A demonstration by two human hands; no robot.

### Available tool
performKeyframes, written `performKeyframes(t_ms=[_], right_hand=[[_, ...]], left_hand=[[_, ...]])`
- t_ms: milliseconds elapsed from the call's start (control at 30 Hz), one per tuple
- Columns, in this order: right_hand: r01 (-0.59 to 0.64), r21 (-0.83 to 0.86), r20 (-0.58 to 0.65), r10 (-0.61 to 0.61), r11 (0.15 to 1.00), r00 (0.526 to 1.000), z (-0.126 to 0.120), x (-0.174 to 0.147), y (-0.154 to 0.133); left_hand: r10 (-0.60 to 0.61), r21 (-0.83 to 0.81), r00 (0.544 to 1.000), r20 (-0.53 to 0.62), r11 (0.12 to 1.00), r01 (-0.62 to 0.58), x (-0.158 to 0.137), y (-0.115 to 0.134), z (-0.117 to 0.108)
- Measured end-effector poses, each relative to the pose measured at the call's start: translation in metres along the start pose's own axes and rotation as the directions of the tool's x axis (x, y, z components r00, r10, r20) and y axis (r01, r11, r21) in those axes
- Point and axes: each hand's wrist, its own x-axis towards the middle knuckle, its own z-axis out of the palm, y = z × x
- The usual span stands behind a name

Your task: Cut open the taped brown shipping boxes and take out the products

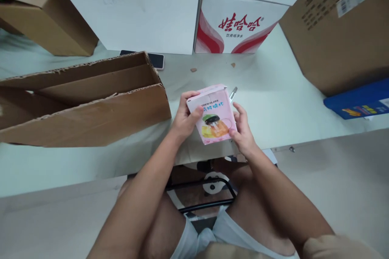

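Observation:
A small pink carton (pixel 212 109) with a picture of a dark-lidded glass jar is held tilted above the table's front part. My left hand (pixel 185 117) grips its left side, thumb on the printed face. On the lower right edge, my right hand (pixel 241 129) pinches the carton, with the index finger lifted off it. A slim metallic tool, perhaps a utility knife (pixel 233 94), pokes out behind the carton's right side; its lower part is hidden, and I cannot tell whether my right hand also holds it.
An opened long brown cardboard box (pixel 136 105) stands at left, a phone (pixel 158 61) behind it. White boxes, one with red print (pixel 240 24), line the back. A big brown carton (pixel 334 36) and a blue box (pixel 358 99) are right. Small cardboard scraps (pixel 193 70) lie on the pale table (pixel 273 89).

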Motion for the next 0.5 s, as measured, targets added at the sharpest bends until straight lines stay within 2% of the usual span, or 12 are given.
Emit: performKeyframes(t_ms=[67,133,233,333,433,500], right_hand=[[-0.021,0.049,-0.052,0.023,0.999,0.998,0.003,-0.005,-0.002],[-0.069,0.096,-0.087,0.077,0.993,0.993,0.008,-0.01,-0.002],[-0.125,0.224,-0.153,0.162,0.966,0.975,0.017,-0.013,-0.005],[-0.058,0.386,-0.269,0.172,0.921,0.948,0.016,-0.009,-0.015],[0.05,0.404,-0.441,0.146,0.913,0.886,-0.007,0.003,-0.029],[0.052,0.38,-0.579,0.193,0.924,0.792,-0.037,0.017,-0.036]], left_hand=[[-0.04,-0.052,0.994,-0.098,0.998,0.035,-0.003,0.001,0.006],[-0.077,-0.062,0.988,-0.13,0.996,0.07,-0.006,0.001,0.012],[-0.139,-0.029,0.99,-0.029,0.99,0.139,-0.009,0.001,0.018],[-0.208,-0.027,0.977,0.055,0.977,0.209,-0.009,0.003,0.019],[-0.231,0.012,0.973,0.026,0.973,0.231,-0.007,0.007,0.015],[-0.238,0.019,0.971,0.006,0.971,0.238,-0.007,0.01,0.013]])
